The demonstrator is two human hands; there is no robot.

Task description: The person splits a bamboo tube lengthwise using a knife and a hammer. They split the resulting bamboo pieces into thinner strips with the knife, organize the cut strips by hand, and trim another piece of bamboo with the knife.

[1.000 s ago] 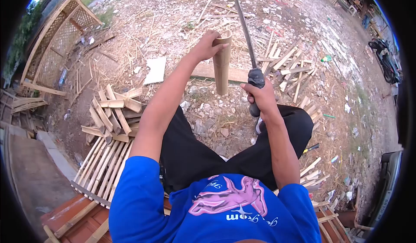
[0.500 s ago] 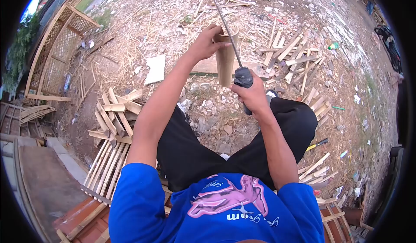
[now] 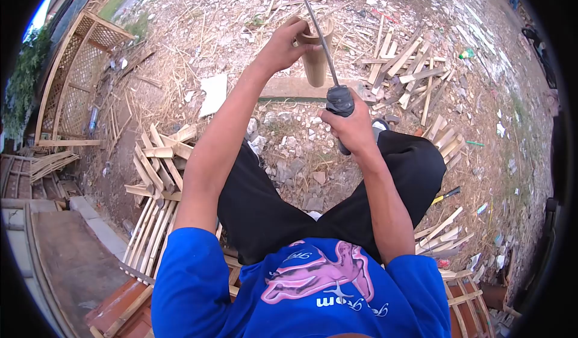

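My left hand (image 3: 284, 47) is closed on the upper rim of a bamboo piece (image 3: 314, 67), thumb on the near side. The bamboo is curved, pale brown and roughly upright, its lower end above a wooden plank (image 3: 289, 88) on the ground. In my right hand (image 3: 355, 128) is a long knife (image 3: 313, 21), gripped by its black-wrapped handle (image 3: 340, 100). Its thin blade points away from me and crosses in front of the bamboo's right side; I cannot tell whether they touch.
Split bamboo strips (image 3: 409, 67) lie heaped ahead to the right. Another pile (image 3: 159, 163) is beside my left leg, with more strips (image 3: 445, 142) by my right knee. A yellow-and-black tool (image 3: 445, 195) rests on the ground at right. A lattice frame (image 3: 75, 79) stands far left.
The bamboo's lower end has swung up and away from my right hand, so the piece looks shorter. Both hands keep their holds and have barely moved.
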